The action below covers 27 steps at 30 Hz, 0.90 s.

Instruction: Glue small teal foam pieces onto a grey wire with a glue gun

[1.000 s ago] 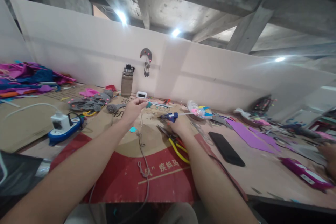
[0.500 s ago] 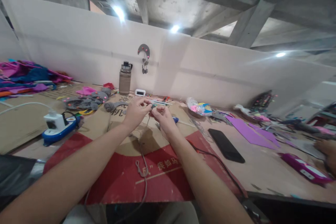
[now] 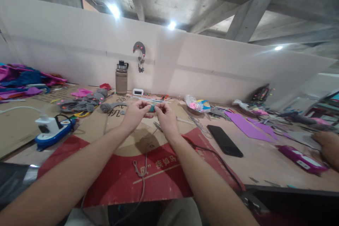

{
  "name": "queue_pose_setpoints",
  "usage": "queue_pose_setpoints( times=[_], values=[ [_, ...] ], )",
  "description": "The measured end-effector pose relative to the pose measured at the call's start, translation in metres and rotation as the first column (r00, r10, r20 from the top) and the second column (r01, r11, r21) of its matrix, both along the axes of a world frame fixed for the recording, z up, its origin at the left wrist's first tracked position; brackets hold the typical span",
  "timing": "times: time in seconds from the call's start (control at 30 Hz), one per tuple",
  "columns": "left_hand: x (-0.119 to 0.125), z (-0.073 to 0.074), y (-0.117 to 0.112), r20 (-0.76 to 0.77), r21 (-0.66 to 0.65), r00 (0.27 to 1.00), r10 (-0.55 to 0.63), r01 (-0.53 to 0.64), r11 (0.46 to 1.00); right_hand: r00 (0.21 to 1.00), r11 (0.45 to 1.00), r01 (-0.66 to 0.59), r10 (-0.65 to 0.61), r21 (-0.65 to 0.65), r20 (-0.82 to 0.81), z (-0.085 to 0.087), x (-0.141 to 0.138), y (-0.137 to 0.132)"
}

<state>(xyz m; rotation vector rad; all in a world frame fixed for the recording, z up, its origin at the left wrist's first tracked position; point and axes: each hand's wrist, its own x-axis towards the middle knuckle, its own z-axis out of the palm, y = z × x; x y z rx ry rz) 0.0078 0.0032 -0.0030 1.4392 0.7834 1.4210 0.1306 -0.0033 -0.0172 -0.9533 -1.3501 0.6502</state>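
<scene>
Power strip (image 3: 50,132) at far left. Left hand (image 3: 135,113) closed, pinching small teal piece (image 3: 152,108) above the cardboard (image 3: 164,173); right hand (image 3: 165,116) pinching its other end. Seemingly mid-handling, not yet laid down. Black phone (image 3: 224,140) further right.

The cardboard sheet (image 3: 113,180) bears the only legible print. White Chinese characters (image 3: 164,162) on its red band, near its front edge, read 疾如马. Before them stands one character in quotation marks, partly crossed by a cord (image 3: 143,183). On its brown far part stands a black 机 (image 3: 114,113). The label on the purple box (image 3: 302,159), right of the sheet, is too small to read.
</scene>
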Motion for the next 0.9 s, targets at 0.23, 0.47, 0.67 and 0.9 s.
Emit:
queue_pose_setpoints(
  times=[0.23,0.47,0.67,0.9],
  values=[
    [0.000,-0.001,0.003,0.195,-0.122,0.973,-0.122,0.148,0.981,0.867,0.941,0.172,-0.285,0.290,0.408,0.006,0.006,-0.013],
    [0.000,-0.003,0.005,0.280,-0.139,0.946,-0.166,0.211,0.967,0.745,0.902,0.174,-0.383,0.395,0.546,0.003,0.008,-0.014],
    [0.000,-0.006,0.009,0.298,-0.149,0.936,-0.190,0.242,0.959,0.704,0.892,0.174,-0.409,0.418,0.580,0.004,0.007,-0.016],
    [0.002,-0.006,0.010,0.281,-0.144,0.946,-0.163,0.209,0.967,0.671,0.883,0.134,-0.414,0.449,0.615,0.005,0.005,-0.018]
  ],
)
